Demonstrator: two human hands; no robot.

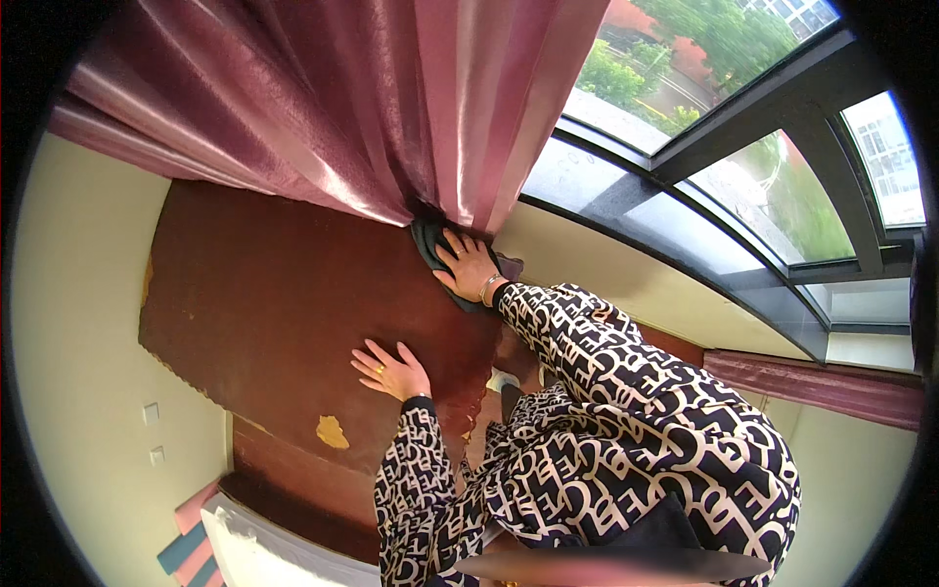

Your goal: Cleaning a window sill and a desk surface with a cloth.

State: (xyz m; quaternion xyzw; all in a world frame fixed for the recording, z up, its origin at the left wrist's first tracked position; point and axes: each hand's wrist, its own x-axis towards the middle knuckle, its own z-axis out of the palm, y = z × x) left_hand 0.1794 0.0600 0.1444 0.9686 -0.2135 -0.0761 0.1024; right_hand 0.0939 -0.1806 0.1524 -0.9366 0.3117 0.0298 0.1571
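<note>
Under my right hand (466, 265) lies a dark grey-green cloth (427, 246), pressed flat near the far right edge of a reddish-brown wooden tabletop (279, 293). The fingers are spread over the cloth, and part of it shows on both sides of the hand. My left hand (392, 373), with a gold-coloured ring on one finger, is over the tabletop with its fingers apart and holds nothing. Close to that hand, a pale chipped patch (332, 432) breaks the dark surface. The tabletop's edges look ragged and worn.
A shiny mauve curtain (323, 110) hangs down to the table's far edge, right by the cloth. Dark-framed windows (733, 139) and a sill run along the right. A cream wall (81, 293) with switch plates borders the left. White bedding (271, 547) lies at lower left.
</note>
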